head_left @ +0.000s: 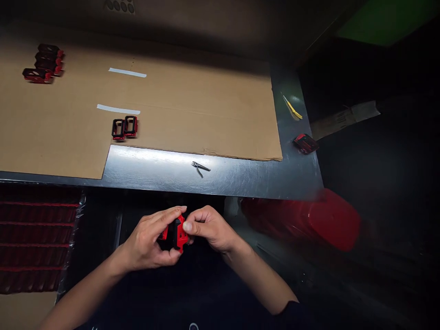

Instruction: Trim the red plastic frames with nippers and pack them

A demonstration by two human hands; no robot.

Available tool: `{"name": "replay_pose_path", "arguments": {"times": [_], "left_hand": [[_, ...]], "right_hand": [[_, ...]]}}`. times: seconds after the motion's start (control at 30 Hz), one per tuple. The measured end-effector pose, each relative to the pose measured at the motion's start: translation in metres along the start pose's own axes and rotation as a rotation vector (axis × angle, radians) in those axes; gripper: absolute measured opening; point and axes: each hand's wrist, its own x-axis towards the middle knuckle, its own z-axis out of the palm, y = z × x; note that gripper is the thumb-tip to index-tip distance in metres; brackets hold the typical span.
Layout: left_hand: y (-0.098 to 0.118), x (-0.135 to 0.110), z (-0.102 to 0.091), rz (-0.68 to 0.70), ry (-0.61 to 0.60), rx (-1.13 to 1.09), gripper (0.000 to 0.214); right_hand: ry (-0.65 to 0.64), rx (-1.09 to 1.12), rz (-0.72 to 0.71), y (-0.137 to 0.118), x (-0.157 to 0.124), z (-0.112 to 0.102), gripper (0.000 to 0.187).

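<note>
Between my two hands, in front of the table's near edge, is a red and black plastic part [180, 234]. My left hand [151, 238] wraps round it from the left, with the fingers over its top and the thumb underneath. My right hand [208, 229] pinches its right side between thumb and bent fingers. Part of it is hidden by my fingers. On the cardboard above stand two similar red and black frame-shaped parts, a left frame [118, 129] and a right frame [131, 126], side by side.
Small black nippers [200, 168] lie on the metal table [240, 178]. Cardboard [206, 110] covers much of it. Several red and black parts [44, 64] stand at far left. A yellow-handled tool [292, 108] and a red part [305, 144] lie right. Stacked red parts [34, 247] sit lower left.
</note>
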Motion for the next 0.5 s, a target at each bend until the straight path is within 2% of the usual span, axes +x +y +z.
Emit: {"name": "replay_pose_path", "arguments": {"times": [0.13,0.4,0.5], "left_hand": [[0.001,0.0,0.0002,-0.021,-0.003,-0.015,0.088],[0.0007,-0.0014,-0.0004,-0.06,0.007,0.083,0.084],[0.0007,-0.0004,-0.0016,-0.058,0.016,0.142,0.08]], "right_hand": [[0.003,0.078,-0.022,0.0031,0.0025,-0.0021,0.056],[0.016,0.022,-0.129,-0.0002,-0.0037,-0.0089,0.033],[0.026,-0.077,-0.169,0.0002,-0.007,-0.007,0.034]]}}
